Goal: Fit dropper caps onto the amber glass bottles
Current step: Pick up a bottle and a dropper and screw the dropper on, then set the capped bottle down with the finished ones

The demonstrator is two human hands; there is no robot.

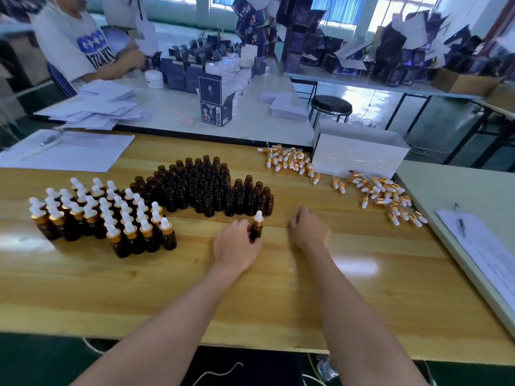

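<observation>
Capped bottle [256, 228] in left hand [237, 244], apparently unobstructed

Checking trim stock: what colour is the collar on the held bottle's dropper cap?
Gold collar on the amber bottle; head view.

Bare table [278, 288] near; bottle clusters [200, 188] behind, left.
</observation>
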